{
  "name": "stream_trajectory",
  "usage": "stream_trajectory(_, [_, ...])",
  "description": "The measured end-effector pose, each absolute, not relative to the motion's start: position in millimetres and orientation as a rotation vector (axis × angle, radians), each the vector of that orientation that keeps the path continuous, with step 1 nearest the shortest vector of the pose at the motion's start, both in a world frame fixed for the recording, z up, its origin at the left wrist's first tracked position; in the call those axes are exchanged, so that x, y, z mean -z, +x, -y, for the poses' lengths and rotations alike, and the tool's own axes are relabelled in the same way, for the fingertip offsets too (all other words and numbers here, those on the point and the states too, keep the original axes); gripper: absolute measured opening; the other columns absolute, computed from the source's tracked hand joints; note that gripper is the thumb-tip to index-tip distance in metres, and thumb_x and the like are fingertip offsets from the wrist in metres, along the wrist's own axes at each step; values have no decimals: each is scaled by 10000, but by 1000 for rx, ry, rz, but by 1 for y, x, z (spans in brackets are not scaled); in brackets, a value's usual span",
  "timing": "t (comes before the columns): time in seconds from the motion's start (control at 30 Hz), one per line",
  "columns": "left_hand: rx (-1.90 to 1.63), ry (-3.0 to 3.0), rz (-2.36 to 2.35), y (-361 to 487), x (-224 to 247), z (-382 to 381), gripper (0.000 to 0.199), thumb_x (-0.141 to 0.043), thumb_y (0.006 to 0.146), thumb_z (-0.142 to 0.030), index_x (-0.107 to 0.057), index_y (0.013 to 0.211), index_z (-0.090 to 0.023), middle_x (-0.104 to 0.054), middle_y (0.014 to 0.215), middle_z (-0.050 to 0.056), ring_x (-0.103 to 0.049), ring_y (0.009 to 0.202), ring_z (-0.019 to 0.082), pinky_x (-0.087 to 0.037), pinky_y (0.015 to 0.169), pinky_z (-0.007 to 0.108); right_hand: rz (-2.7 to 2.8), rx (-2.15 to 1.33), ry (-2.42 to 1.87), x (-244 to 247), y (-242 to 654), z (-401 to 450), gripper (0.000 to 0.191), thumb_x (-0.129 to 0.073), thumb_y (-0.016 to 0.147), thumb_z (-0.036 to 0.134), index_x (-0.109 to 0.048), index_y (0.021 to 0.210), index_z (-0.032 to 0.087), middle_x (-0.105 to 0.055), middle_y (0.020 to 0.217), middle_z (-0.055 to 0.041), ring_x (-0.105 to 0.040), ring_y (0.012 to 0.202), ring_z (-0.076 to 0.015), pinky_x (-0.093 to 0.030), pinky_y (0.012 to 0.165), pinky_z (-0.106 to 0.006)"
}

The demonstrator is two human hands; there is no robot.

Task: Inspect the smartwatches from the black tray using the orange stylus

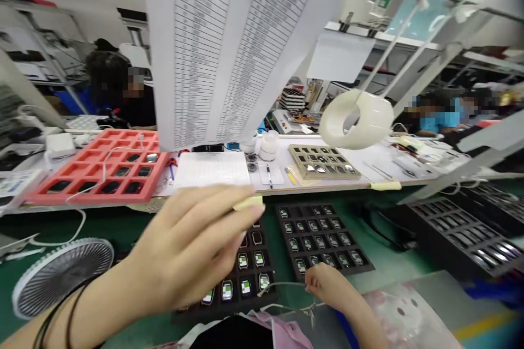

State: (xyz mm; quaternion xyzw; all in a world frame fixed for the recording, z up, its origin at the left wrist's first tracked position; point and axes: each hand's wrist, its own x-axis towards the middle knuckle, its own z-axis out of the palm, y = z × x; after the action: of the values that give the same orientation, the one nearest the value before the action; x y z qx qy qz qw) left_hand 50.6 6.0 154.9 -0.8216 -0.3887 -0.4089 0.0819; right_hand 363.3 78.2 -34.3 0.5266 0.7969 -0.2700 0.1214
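My left hand (192,240) reaches in from the lower left, its fingertips pinching a pale yellow pad (248,203). Beneath that hand lies a black tray (262,301) of watch-like devices with bright screens, partly hidden by my palm. My right hand (327,283) sits at the bottom centre, its fingers closed on a thin wire loop (282,284) that runs towards the tray's corner. A second black tray of devices (364,263) lies just above my right hand, apart from it.
A small white fan (61,278) stands at lower left. Stacked black trays (458,234) lie at right. Beyond the green bench, a white table holds a red foam tray (45,188), a beige tray (356,173) and papers. A white ring (356,120) hangs overhead. Co-workers (438,117) sit beyond.
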Motion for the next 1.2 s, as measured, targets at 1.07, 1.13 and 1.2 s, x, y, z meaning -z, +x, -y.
stream_trajectory(1.07, [1440, -2824, 1754, 34, -97, 0, 250, -504, 911, -215, -563, 1154, -218, -602, 1209, 89, -612, 953, 153, -491, 823, 289, -2728, 884, 1415, 27, 358, -77, 255, -459, 881, 273, -710, 866, 228, -736, 897, -85, -692, 811, -237, -539, 692, -301])
stream_trajectory(1.13, [1530, -2722, 2046, 29, -69, 7, 462, -637, 837, -294, -492, 1273, -241, -583, 1233, 91, -609, 935, 163, -495, 837, 293, -2911, 978, 1387, 23, 356, -76, 250, -472, 895, 299, -713, 883, 233, -740, 913, -82, -699, 837, -232, -564, 729, -309])
stream_trajectory(1.2, [1590, -2595, 2308, 25, -39, 16, 210, -540, 895, -367, -653, 939, -196, -652, 1098, 80, -615, 931, 183, -479, 861, 298, -3115, 1069, 1334, 17, 352, -74, 210, -518, 889, 302, -718, 877, 240, -749, 912, -69, -709, 851, -226, -585, 754, -307])
